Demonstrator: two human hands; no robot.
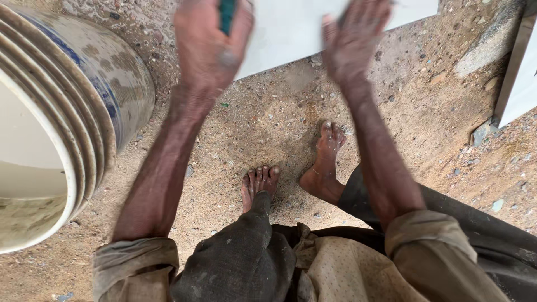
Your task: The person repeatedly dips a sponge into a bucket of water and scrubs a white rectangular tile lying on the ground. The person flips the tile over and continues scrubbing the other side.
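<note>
1. One container in view: a large round white plastic bucket (84, 106), standing at the left edge of the scene.
2. Bucket wall: ribbed bands below the rim; surface soiled with grey-brown residue.
3. Label: a blue printed band (103, 95) runs around the bucket wall, partly worn and smeared.
4. Signs and screens: none visible.

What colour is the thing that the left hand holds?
Dark green. The left hand is closed around a small object, mostly hidden; the head view shows it.
</note>
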